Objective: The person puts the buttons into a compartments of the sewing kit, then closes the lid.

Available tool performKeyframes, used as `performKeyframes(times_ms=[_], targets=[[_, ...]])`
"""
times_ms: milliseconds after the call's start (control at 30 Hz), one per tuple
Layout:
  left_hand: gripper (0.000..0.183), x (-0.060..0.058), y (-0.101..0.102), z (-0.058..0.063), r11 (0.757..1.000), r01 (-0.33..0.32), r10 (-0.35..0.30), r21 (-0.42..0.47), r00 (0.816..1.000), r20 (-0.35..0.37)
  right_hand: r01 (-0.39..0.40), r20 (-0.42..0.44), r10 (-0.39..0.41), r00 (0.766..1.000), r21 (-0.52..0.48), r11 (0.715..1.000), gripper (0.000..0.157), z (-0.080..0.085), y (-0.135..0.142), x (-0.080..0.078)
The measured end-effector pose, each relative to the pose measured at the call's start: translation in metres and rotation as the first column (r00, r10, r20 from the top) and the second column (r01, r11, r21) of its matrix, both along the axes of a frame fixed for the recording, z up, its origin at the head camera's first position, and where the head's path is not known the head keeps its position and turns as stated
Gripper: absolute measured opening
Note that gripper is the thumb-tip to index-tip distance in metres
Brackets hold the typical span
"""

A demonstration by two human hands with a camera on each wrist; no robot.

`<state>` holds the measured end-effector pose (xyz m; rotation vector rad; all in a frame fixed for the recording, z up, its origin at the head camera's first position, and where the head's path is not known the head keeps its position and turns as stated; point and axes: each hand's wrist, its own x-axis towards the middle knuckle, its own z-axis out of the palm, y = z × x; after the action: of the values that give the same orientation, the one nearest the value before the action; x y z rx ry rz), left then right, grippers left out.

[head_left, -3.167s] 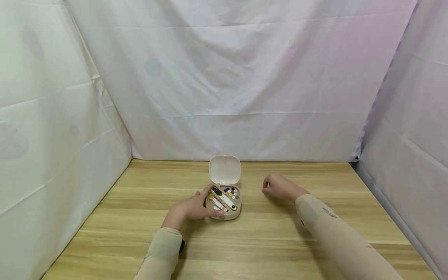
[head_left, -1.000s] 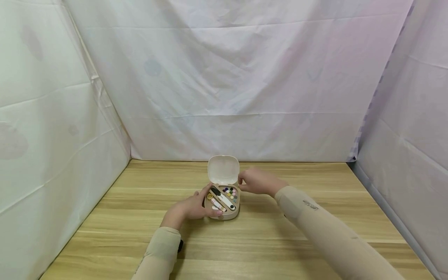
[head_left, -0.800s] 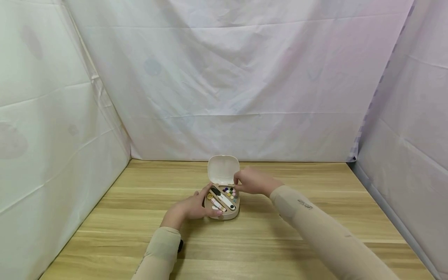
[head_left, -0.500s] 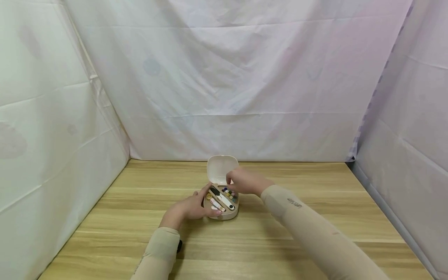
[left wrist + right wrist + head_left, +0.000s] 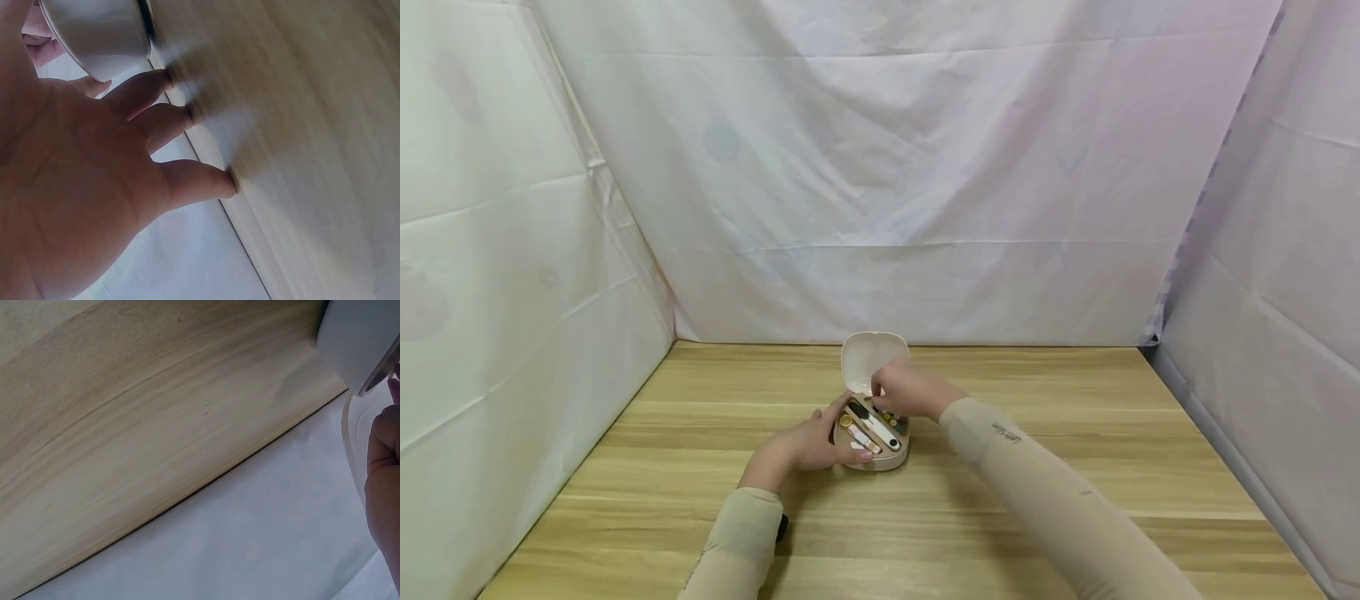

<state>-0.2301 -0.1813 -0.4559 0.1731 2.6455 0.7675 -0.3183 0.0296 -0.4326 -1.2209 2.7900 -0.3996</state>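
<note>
A small white sewing box (image 5: 891, 462) stands on the table with its lid (image 5: 867, 354) raised at the back. My left hand (image 5: 808, 443) holds it from the left, thumb over the front rim and index finger along the far left side. In the left wrist view, the other fingertips (image 5: 228, 186) rest spread on the wood. Inside lie black-and-white thread snips (image 5: 880, 429), a pink-and-white strip (image 5: 860, 435) and colourful buttons (image 5: 892, 419). Over the button compartment is my right hand (image 5: 917, 390), fingers curled towards the thumb; I cannot tell whether something small is between them.
The wooden table (image 5: 1000, 517) surrounds the box. White cloth hangs at the back (image 5: 880, 167) and along both sides. In the right wrist view, the box's outer wall (image 5: 356, 344) is close to the right hand.
My right hand has moved left from the table beside the box to over the buttons, covering part of them. The left hand keeps its place on the box.
</note>
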Motion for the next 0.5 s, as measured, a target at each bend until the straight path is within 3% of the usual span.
performKeyframes(times_ms=[267, 500], targets=[[0.119, -0.0005, -0.0018, -0.0032, 1.000, 0.011, -0.011, 0.001, 1.000, 0.000, -0.019, -0.064, 0.022, 0.998, 0.038, 0.999, 0.012, -0.0041, -0.0054, -0.0011], [0.119, -0.0009, -0.0012, -0.0032, 1.000, 0.013, -0.013, -0.003, 1.000, -0.007, -0.010, -0.042, 0.011, 0.999, 0.038, 0.999, 0.013, -0.0043, -0.0059, -0.0014]])
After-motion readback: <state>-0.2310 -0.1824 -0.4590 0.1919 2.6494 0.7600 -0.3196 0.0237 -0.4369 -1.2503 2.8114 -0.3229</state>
